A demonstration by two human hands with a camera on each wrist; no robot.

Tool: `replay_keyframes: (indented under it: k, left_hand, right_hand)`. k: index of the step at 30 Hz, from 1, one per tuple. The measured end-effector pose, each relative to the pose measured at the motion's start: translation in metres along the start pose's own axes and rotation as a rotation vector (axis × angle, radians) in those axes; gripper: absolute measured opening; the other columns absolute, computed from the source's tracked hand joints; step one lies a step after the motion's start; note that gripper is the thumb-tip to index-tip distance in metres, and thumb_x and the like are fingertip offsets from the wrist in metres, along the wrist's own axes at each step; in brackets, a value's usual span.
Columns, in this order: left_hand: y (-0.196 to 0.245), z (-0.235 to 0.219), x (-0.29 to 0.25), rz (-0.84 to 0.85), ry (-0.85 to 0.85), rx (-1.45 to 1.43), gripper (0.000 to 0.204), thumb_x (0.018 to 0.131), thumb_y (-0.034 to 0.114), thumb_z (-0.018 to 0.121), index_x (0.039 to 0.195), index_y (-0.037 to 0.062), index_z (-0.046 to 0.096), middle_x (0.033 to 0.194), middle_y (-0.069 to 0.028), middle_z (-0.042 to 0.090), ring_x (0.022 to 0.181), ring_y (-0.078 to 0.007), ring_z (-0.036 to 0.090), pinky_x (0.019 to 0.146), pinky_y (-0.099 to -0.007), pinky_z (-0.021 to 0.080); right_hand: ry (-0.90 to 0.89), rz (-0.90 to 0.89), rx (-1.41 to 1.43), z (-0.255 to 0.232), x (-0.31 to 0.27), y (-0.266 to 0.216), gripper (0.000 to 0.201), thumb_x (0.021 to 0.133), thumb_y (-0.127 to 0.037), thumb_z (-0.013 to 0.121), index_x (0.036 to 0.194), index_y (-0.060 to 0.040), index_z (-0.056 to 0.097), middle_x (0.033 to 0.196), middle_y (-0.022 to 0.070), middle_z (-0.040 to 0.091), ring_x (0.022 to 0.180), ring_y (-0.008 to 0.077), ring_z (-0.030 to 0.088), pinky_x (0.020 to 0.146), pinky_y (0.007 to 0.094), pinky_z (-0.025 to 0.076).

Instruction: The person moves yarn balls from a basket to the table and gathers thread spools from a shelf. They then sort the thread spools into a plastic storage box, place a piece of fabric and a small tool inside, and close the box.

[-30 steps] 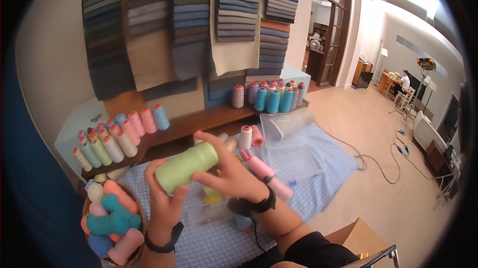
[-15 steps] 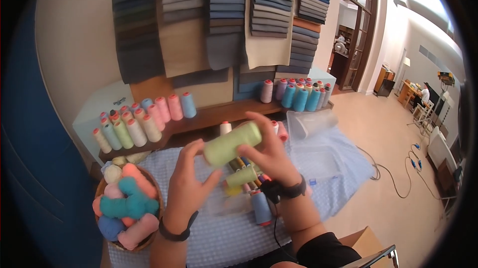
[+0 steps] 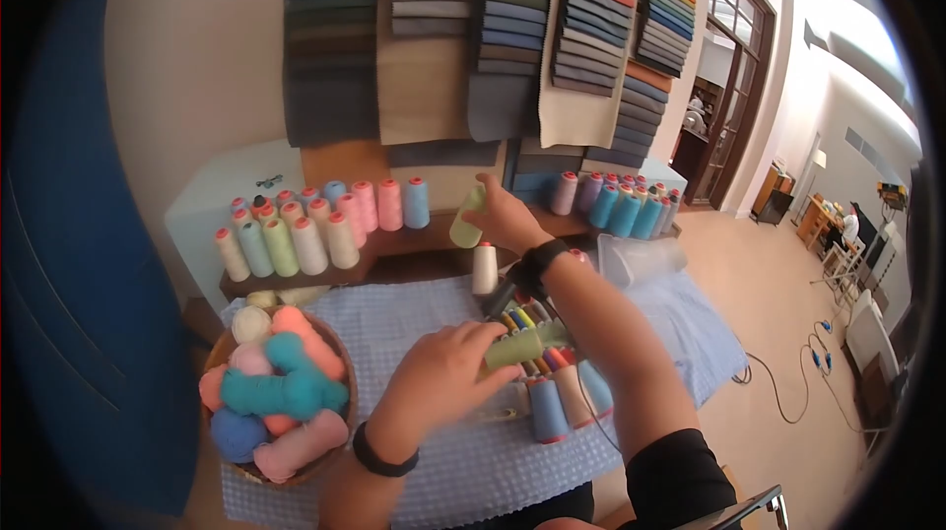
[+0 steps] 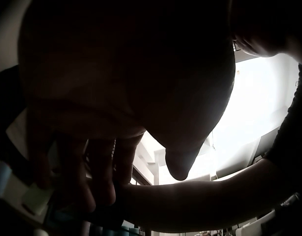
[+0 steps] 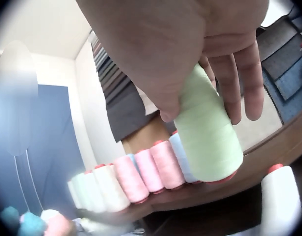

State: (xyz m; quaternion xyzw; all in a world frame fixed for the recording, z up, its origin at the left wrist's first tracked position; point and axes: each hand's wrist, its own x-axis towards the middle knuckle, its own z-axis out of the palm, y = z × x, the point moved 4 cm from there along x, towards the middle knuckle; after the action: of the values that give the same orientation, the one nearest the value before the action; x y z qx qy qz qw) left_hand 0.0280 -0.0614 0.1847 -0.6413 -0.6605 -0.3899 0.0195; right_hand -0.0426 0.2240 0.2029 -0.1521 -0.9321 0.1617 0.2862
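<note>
My right hand (image 3: 507,220) grips a light green thread cone (image 5: 210,132) between thumb and fingers, its red base tilted downward. In the head view, this cone is level with the wooden shelf, right of the blue cone (image 3: 416,203) that ends the left row. My left hand (image 3: 443,377) is lower over the checked cloth, thumb apart from the fingers. Its fingertips overlap an olive-green spool (image 3: 514,346) in the head view, while the dark left wrist view shows nothing between thumb and fingers. A white cone (image 3: 485,269) stands below the held cone.
A basket (image 3: 340,328) of yarn balls sits at the left. Thread cones stand at both ends of the wooden shelf (image 3: 384,259). Blue and peach cones (image 3: 548,410) and several small spools lie near my hands. A clear plastic box (image 3: 631,262) stands at the right; fabric swatches hang behind.
Both hands were around the light green cone; the left has let go and dropped lower. The right hand has carried the cone forward to the shelf and turned it more upright. The view has swung left.
</note>
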Motion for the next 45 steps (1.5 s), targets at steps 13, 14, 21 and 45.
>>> replay_keyframes:
  k: [13, 14, 21, 45]
  left_hand:
    - [0.005, -0.005, -0.001, 0.051, 0.051, -0.095, 0.042, 0.095, 0.032, 0.078, 0.127, 0.0076, 0.066, 0.111, -0.0129, 0.074, 0.101, -0.0357, 0.07, 0.09, -0.0476, 0.053]
    - [0.003, -0.002, -0.003, 0.047, 0.051, -0.1, 0.042, 0.095, 0.033, 0.078, 0.127, 0.0077, 0.066, 0.111, -0.013, 0.074, 0.102, -0.0356, 0.07, 0.091, -0.0475, 0.053]
    - [-0.002, -0.005, -0.004, 0.04, 0.087, -0.072, 0.042, 0.097, 0.033, 0.075, 0.127, 0.0064, 0.066, 0.109, -0.0139, 0.074, 0.1, -0.0363, 0.07, 0.09, -0.0483, 0.052]
    - [-0.034, 0.079, 0.005, -0.09, -0.16, 0.015, 0.037, 0.095, 0.032, 0.075, 0.118, 0.0041, 0.069, 0.108, -0.016, 0.074, 0.101, -0.038, 0.072, 0.088, -0.0498, 0.056]
  right_hand:
    - [-0.12, 0.167, -0.112, 0.084, 0.096, 0.033, 0.075, 0.091, -0.028, 0.079, 0.147, 0.0027, 0.04, 0.134, 0.0303, 0.067, 0.123, 0.0472, 0.067, 0.105, 0.0516, 0.054]
    - [-0.133, 0.172, -0.112, 0.088, 0.101, 0.034, 0.079, 0.091, -0.029, 0.079, 0.15, 0.003, 0.038, 0.134, 0.0315, 0.067, 0.123, 0.0474, 0.067, 0.105, 0.051, 0.054]
    - [-0.093, 0.142, -0.079, 0.111, 0.122, 0.042, 0.084, 0.088, -0.028, 0.081, 0.151, 0.0057, 0.036, 0.134, 0.0342, 0.066, 0.125, 0.0467, 0.066, 0.104, 0.0502, 0.055]
    - [-0.388, 0.096, -0.449, -0.111, -0.161, 0.081, 0.054, 0.093, -0.037, 0.075, 0.132, -0.0046, 0.058, 0.108, 0.0234, 0.074, 0.099, 0.044, 0.073, 0.084, 0.0532, 0.059]
